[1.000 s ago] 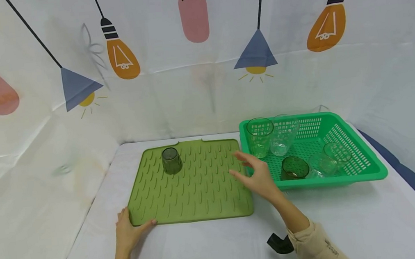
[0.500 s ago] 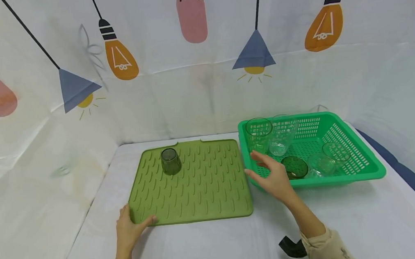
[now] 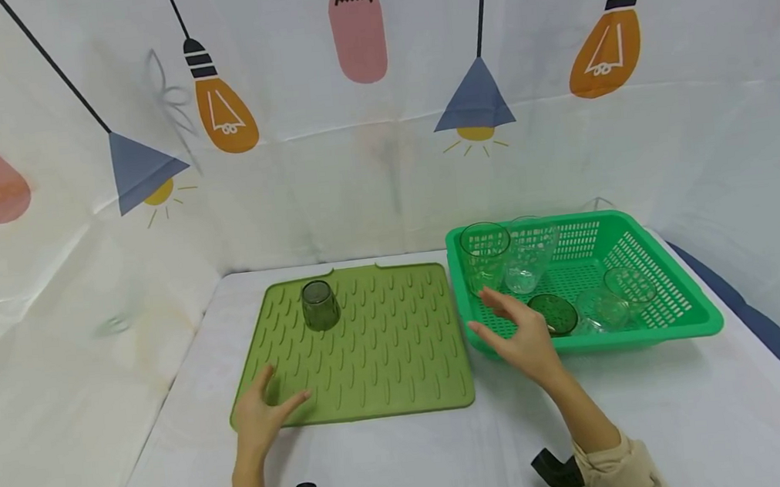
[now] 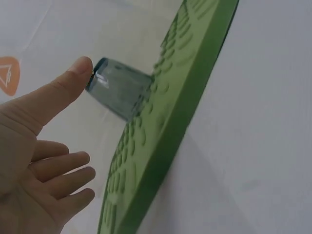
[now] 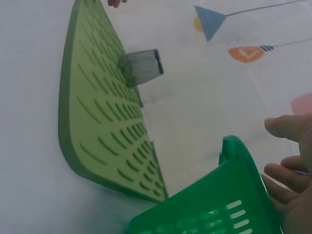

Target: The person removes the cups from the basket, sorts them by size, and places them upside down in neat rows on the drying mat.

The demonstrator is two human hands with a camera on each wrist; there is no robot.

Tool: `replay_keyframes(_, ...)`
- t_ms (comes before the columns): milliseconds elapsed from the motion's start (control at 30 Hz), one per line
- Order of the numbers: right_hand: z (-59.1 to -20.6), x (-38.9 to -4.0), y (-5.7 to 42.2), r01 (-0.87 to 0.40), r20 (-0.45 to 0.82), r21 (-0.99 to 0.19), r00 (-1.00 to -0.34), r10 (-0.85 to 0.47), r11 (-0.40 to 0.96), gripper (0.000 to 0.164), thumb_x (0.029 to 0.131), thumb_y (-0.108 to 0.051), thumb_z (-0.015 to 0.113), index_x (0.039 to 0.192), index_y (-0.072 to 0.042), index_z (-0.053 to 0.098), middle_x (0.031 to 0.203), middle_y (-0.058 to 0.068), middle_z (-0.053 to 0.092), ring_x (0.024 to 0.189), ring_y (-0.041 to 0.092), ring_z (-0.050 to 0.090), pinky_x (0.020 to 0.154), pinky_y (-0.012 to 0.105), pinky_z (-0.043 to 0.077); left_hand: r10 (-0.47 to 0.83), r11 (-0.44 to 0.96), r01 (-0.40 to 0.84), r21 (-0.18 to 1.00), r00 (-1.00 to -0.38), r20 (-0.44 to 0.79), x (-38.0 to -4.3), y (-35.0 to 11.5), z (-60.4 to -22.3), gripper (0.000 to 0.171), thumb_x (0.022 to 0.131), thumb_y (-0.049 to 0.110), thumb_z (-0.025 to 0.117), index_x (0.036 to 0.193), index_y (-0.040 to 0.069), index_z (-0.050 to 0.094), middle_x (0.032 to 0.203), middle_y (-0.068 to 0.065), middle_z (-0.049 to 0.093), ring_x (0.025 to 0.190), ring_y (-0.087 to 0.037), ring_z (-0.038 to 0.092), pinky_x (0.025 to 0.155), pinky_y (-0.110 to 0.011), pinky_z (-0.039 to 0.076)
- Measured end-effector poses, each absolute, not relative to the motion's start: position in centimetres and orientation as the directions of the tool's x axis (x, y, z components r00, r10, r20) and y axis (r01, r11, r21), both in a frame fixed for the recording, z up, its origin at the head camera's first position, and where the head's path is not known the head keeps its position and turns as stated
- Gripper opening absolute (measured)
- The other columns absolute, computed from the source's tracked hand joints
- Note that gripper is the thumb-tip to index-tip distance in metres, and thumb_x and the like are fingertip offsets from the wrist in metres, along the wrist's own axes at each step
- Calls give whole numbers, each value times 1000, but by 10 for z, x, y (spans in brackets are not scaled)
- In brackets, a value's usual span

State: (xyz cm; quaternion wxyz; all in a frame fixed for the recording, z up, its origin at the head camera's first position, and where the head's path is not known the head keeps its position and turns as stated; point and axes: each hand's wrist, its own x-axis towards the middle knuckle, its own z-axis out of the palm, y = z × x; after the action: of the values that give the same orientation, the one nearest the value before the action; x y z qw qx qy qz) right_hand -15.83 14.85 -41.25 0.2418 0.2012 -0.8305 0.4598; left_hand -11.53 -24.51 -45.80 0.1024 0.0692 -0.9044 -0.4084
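A smoky dark glass (image 3: 320, 306) stands upside down toward the back left of the green drying mat (image 3: 386, 352). Over the mat's front left corner hovers my left hand (image 3: 261, 419), thumb and fingers spread, holding nothing. In the left wrist view that glass (image 4: 120, 88) shows beyond my thumb. My right hand (image 3: 524, 340) is at the left front rim of the green basket (image 3: 638, 336), fingers apart and nothing in them. Inside the basket are a tall glass (image 3: 485, 254), a clear glass (image 3: 530, 256), a dark green glass (image 3: 553, 313) and more clear glasses (image 3: 629, 288).
A white cloth covers the table (image 3: 409, 466). Behind it hangs a white sheet (image 3: 330, 194) printed with lamps and bulbs. Black curved pieces (image 3: 557, 468) sit at both wrists. A dark blue strip (image 3: 751, 312) runs along the right side.
My right hand has moved right, from over the mat's edge to the basket's rim. My left hand has lifted from the mat's left edge and shifted right over its corner.
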Motion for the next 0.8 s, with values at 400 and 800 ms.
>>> replay_keyframes(400,-412,-155,157,-555,601,-644,-793,-101,526,52,74,0,76,122,10,57,115,22,63,103,36,61,80,49,53,-62,654,198,730,-948,313,-130,-209,-442,75,71,17,83,132,-10,47,125,-25,57,110,-44,56,92,-51,48)
replay_keyframes(800,-412,-158,177,-550,673,-540,-737,-65,638,53,67,0,80,115,12,60,110,26,64,101,40,60,79,51,51,74,588,366,722,-913,402,-141,-174,-431,74,68,15,84,130,-9,50,120,-25,60,109,-39,59,89,-46,51)
